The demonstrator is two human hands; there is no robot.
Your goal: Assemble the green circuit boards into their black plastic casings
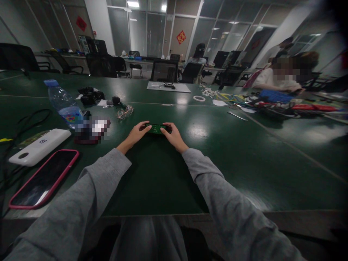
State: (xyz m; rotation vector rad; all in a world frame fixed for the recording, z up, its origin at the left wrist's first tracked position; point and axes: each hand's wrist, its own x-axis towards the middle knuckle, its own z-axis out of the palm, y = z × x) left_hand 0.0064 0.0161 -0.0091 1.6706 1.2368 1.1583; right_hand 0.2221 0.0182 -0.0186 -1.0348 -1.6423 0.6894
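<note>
Here I am, arms out over the green bench point(231, 166), and all the action sits between my two hands! My left hand point(138, 132) has one end of a small green circuit board point(156, 129), my right hand point(173, 135) has the other: thumbs on the near face, fingers curled behind the edge, a pinch from both sides. The board is right in front of me, its marked face towards me; whether its lower edge touches the bench, I cannot tell.

The step in hand, as I judge it: hold the board level and look it over. From here, any turn or shift calls, I'd say, for both hands going together, a light squeeze at the ends, and thumbs clear of the middle so the face stays readable.

Out to the left, well apart from the board, the bottle point(66, 105) leans in my view, with the glasses point(125, 113) nearer my left hand. Close to the bench's near edge lies a red-cased phone point(45, 181), just beside a white device point(40, 146). Open bench on my right, room to manoeuvre!
</note>
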